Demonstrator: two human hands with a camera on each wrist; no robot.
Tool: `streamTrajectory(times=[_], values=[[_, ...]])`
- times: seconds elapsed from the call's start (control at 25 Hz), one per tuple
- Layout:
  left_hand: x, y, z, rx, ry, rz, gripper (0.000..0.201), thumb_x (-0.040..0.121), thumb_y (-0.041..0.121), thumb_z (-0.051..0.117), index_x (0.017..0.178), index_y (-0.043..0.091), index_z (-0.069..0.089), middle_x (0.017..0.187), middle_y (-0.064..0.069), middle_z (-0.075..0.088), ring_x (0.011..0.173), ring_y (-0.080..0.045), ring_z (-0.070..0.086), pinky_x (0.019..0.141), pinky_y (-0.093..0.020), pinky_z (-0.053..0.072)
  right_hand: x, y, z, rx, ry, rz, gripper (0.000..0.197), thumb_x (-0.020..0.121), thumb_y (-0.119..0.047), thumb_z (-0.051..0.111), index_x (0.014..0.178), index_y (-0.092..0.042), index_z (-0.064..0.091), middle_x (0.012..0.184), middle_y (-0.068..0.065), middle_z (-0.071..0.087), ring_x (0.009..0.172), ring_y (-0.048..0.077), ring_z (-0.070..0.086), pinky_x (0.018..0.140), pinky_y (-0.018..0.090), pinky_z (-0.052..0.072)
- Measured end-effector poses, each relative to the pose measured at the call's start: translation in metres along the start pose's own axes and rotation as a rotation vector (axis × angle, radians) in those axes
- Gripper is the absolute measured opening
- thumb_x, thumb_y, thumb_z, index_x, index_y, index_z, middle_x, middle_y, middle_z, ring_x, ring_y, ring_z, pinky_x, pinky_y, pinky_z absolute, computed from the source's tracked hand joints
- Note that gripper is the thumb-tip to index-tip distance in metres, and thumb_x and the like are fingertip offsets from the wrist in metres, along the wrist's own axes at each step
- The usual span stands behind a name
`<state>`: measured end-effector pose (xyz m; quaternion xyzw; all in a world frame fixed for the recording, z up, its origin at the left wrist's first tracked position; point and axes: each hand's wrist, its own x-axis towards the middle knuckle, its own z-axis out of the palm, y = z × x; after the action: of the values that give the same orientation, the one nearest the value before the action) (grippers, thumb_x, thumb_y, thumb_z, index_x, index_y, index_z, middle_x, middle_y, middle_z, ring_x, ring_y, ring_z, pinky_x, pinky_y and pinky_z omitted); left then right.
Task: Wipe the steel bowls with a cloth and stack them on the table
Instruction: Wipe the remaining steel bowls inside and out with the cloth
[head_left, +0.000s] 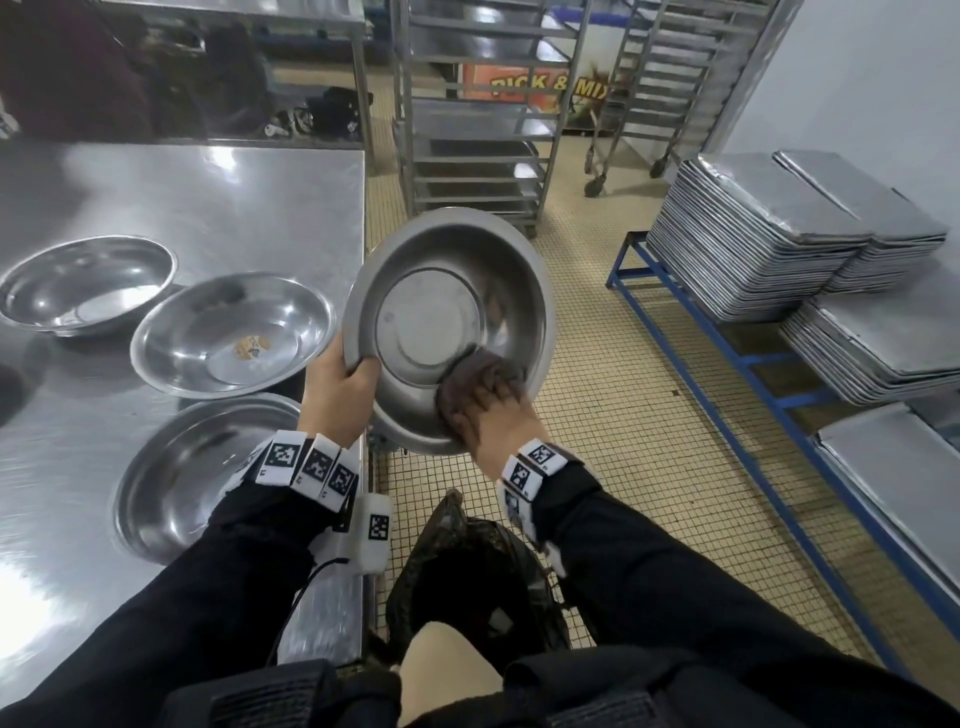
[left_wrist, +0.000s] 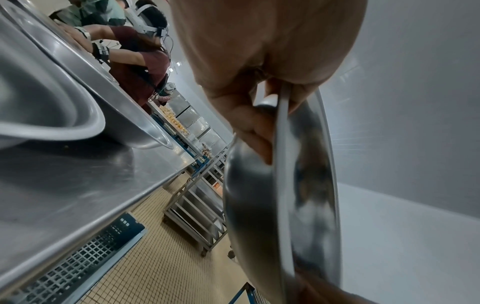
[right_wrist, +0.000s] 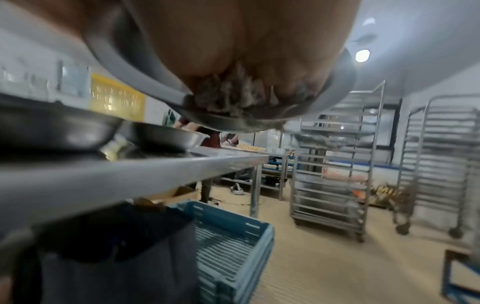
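- Steel made up the broad surface at the person's left, which carried three bowls set apart from one another, none stacked.
- Stacks of metal baking trays sat on a blue-framed low rack at the right, above the tiled floor.
- Two wheeled tray racks stood farther back, beyond the surface's far corner.
- The held bowl was off the surface, above the floor just beside the surface's edge, tilted so its inside faced the person.
- The near bowl lay closest to the person, partly hidden by the left forearm.
- The middle bowl had a small yellowish mark on its bottom.
- The far bowl lay farthest left.
- The left hand gripped the held bowl's lower-left rim; in the left wrist view the fingers curled behind the rim with the thumb on the inner side.
- The right hand pressed a brown-grey cloth against the lower inside wall of the held bowl, its fingers bent over the cloth and bunching it.
- Marker-printed white bands wrapped both wrists over black sleeves.
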<state>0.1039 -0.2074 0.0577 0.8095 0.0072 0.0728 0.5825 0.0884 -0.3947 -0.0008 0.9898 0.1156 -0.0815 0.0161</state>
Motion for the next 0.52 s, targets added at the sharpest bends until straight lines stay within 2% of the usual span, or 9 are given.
streamTrajectory(times=[0.08, 0.16, 0.2, 0.28, 0.36, 0.4, 0.44, 0.48, 0.52], values=[[0.0, 0.003, 0.001, -0.02, 0.039, 0.009, 0.025, 0.087, 0.0, 0.046, 0.072, 0.02, 0.048, 0.07, -0.004, 0.047, 0.057, -0.007, 0.038, 0.049, -0.009, 0.035, -0.012, -0.025, 0.008, 0.275, 0.079, -0.077, 0.061, 0.095, -0.045, 0.009, 0.144, -0.018, 0.033, 0.15, 0.008, 0.034, 0.141, 0.025, 0.024, 0.118, 0.042, 0.008], [-0.002, 0.004, 0.002, -0.063, 0.065, -0.003, 0.026, 0.087, 0.0, 0.046, 0.07, 0.02, 0.046, 0.067, 0.0, 0.044, 0.052, -0.002, 0.037, 0.049, -0.011, 0.034, -0.024, -0.036, 0.015, 0.36, 0.232, 0.0, 0.066, 0.092, -0.047, 0.005, 0.142, -0.019, 0.038, 0.148, 0.005, 0.039, 0.141, 0.022, 0.025, 0.118, 0.04, 0.009], [-0.003, 0.004, 0.002, -0.091, 0.075, -0.011, 0.026, 0.086, 0.0, 0.046, 0.07, 0.021, 0.046, 0.067, 0.002, 0.044, 0.052, 0.0, 0.037, 0.051, -0.012, 0.034, -0.027, -0.033, 0.017, 0.311, 0.31, 0.075, 0.064, 0.094, -0.046, 0.006, 0.143, -0.019, 0.036, 0.149, 0.005, 0.036, 0.142, 0.022, 0.021, 0.119, 0.041, 0.008], [-0.007, 0.005, 0.003, -0.127, 0.078, -0.026, 0.027, 0.087, 0.002, 0.047, 0.074, 0.025, 0.05, 0.07, 0.004, 0.048, 0.056, -0.001, 0.039, 0.054, -0.015, 0.036, -0.029, -0.016, 0.023, 0.273, 0.348, 0.248, 0.058, 0.097, -0.041, 0.011, 0.148, -0.017, 0.022, 0.157, 0.004, 0.017, 0.145, 0.025, 0.005, 0.118, 0.045, 0.004], [-0.011, 0.005, 0.006, -0.167, 0.058, -0.055, 0.025, 0.088, 0.003, 0.048, 0.078, 0.026, 0.055, 0.073, 0.003, 0.053, 0.063, -0.007, 0.046, 0.059, -0.017, 0.041, -0.028, 0.002, 0.02, 0.426, 0.41, 0.333, 0.057, 0.1, -0.035, 0.021, 0.15, -0.012, 0.008, 0.158, 0.005, -0.002, 0.145, 0.025, 0.0, 0.117, 0.045, 0.014], [-0.012, 0.004, 0.007, -0.187, 0.045, -0.078, 0.023, 0.088, 0.005, 0.049, 0.079, 0.024, 0.057, 0.073, 0.001, 0.054, 0.065, -0.011, 0.048, 0.062, -0.022, 0.043, -0.026, 0.008, 0.015, 0.559, 0.483, 0.347, 0.058, 0.101, -0.032, 0.027, 0.15, -0.011, 0.004, 0.158, 0.004, -0.006, 0.144, 0.022, 0.007, 0.115, 0.04, 0.025], [-0.012, 0.003, 0.008, -0.2, 0.03, -0.101, 0.02, 0.089, 0.006, 0.049, 0.08, 0.021, 0.058, 0.073, -0.001, 0.055, 0.066, -0.014, 0.05, 0.063, -0.027, 0.044, -0.024, 0.013, 0.007, 0.686, 0.566, 0.374, 0.06, 0.1, -0.029, 0.032, 0.15, -0.011, 0.004, 0.157, 0.002, -0.001, 0.14, 0.018, 0.02, 0.106, 0.03, 0.038], [-0.012, 0.002, 0.008, -0.205, 0.011, -0.12, 0.017, 0.089, 0.006, 0.05, 0.081, 0.018, 0.059, 0.073, -0.003, 0.056, 0.066, -0.016, 0.051, 0.062, -0.03, 0.045, -0.023, 0.019, 0.0, 0.802, 0.632, 0.431, 0.059, 0.1, -0.027, 0.038, 0.15, -0.012, 0.01, 0.154, 0.003, 0.015, 0.129, 0.015, 0.038, 0.09, 0.019, 0.046], [-0.013, 0.0, 0.007, -0.214, -0.01, -0.138, 0.014, 0.089, 0.007, 0.05, 0.082, 0.015, 0.059, 0.073, -0.005, 0.056, 0.066, -0.019, 0.053, 0.06, -0.032, 0.046, -0.022, 0.027, -0.01, 0.902, 0.672, 0.499, 0.054, 0.098, -0.026, 0.042, 0.147, -0.013, 0.022, 0.142, 0.003, 0.034, 0.114, 0.014, 0.052, 0.075, 0.014, 0.046]])
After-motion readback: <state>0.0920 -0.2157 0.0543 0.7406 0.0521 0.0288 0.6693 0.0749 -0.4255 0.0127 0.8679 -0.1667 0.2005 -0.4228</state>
